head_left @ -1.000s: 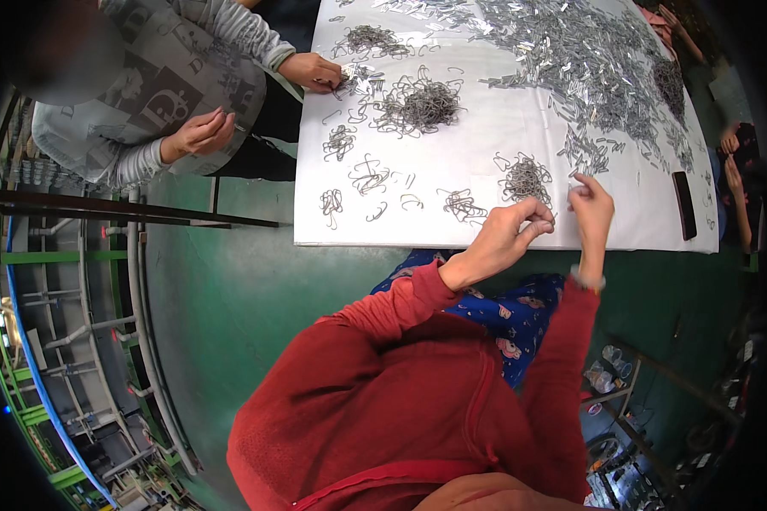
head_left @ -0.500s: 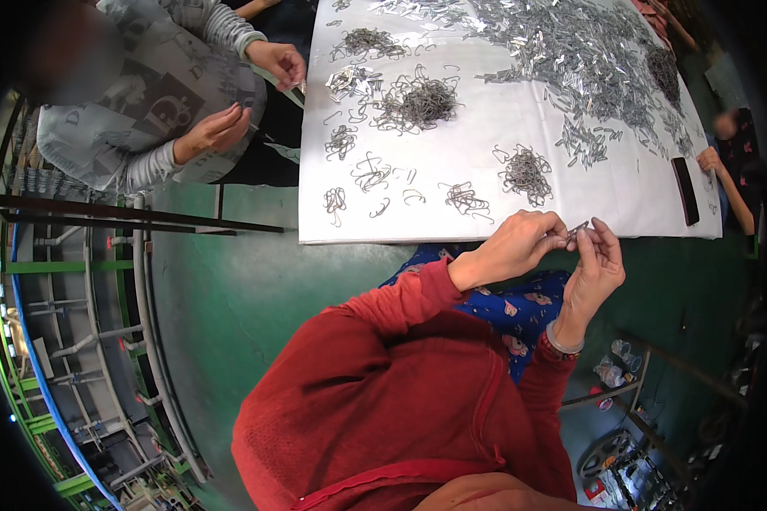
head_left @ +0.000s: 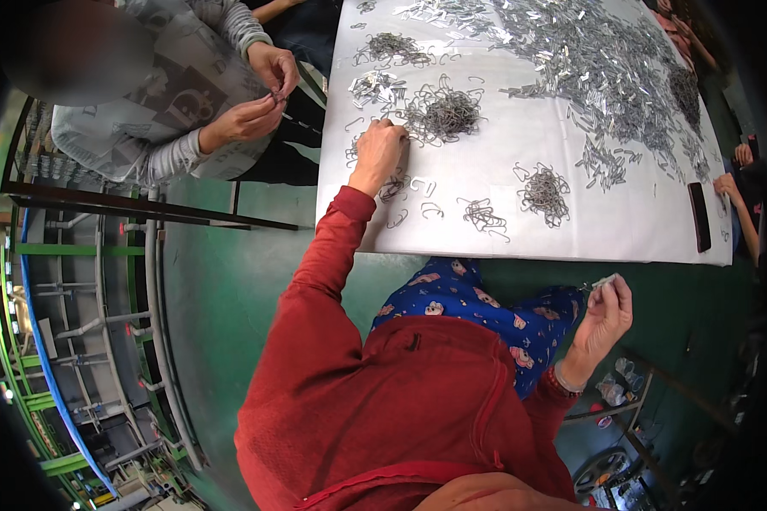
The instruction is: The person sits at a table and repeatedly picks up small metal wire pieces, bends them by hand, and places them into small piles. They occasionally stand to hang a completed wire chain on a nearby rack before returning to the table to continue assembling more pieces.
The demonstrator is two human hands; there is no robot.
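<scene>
My left hand (head_left: pixel 380 155) reaches over the left part of the white-covered table (head_left: pixel 503 243), its fingers curled down among small groups of bent wire hooks. Whatever is between those fingertips is hidden. A dark heap of wire hooks (head_left: pixel 446 113) lies just right of it, and a small pile of shiny metal pieces (head_left: pixel 378 88) lies beyond. My right hand (head_left: pixel 603 322) is raised off the table's near edge, thumb and fingers pinched on a small metal piece (head_left: pixel 603 281). Two smaller hook piles, one on the left (head_left: pixel 485 216) and one on the right (head_left: pixel 544 194), rest near the front edge.
Flat metal pieces (head_left: pixel 605 81) spread widely over the far right of the table. A black phone-like slab (head_left: pixel 699 217) lies at the right edge. At the left, a co-worker's hands (head_left: pixel 260 111) work close to the table. A dark metal frame (head_left: pixel 145 204) stands at left.
My hands were together at the table's front edge. The left has moved far left and forward to the hooks; the right has drawn slightly back. The co-worker's hands have come together.
</scene>
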